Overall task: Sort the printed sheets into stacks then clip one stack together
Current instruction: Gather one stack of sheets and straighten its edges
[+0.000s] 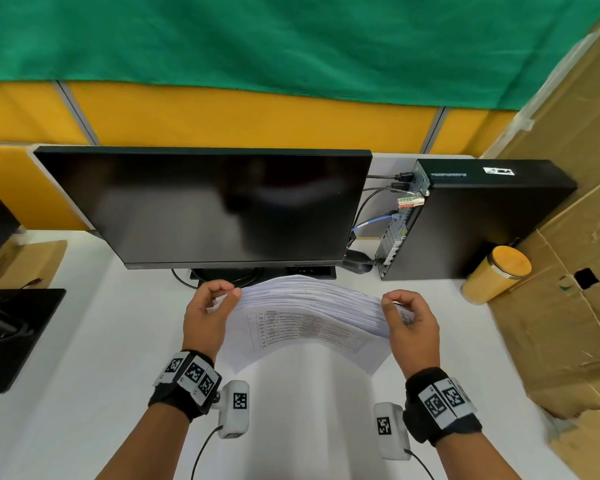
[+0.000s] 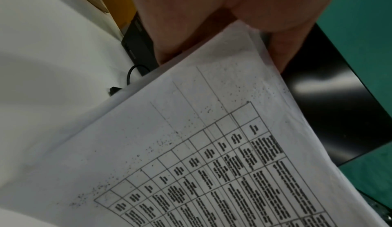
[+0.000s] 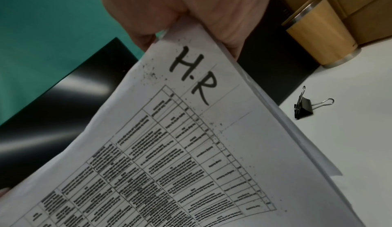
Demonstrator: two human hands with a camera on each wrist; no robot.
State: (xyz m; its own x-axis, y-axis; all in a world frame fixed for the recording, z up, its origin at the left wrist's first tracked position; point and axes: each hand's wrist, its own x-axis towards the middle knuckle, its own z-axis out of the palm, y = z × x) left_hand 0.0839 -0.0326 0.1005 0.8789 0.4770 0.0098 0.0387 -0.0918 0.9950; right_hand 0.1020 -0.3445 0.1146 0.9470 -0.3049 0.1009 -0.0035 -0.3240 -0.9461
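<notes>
A fanned stack of printed sheets [image 1: 309,317] is held above the white desk in front of the monitor. Its top page shows a printed table [image 2: 212,172] and the handwritten letters "H.R" [image 3: 191,76]. My left hand [image 1: 208,313] pinches the stack's left corner, thumb on top [image 2: 275,9]. My right hand [image 1: 409,320] pinches the right corner the same way [image 3: 212,12]. A black binder clip [image 3: 305,105] lies on the desk to the right of the stack, seen only in the right wrist view.
A dark monitor [image 1: 208,209] stands just behind the sheets. A black computer case [image 1: 478,220] with cables and a bamboo-coloured tumbler [image 1: 496,275] sit at the right, beside cardboard [image 1: 568,271]. A black pad [image 1: 11,337] lies at the left edge.
</notes>
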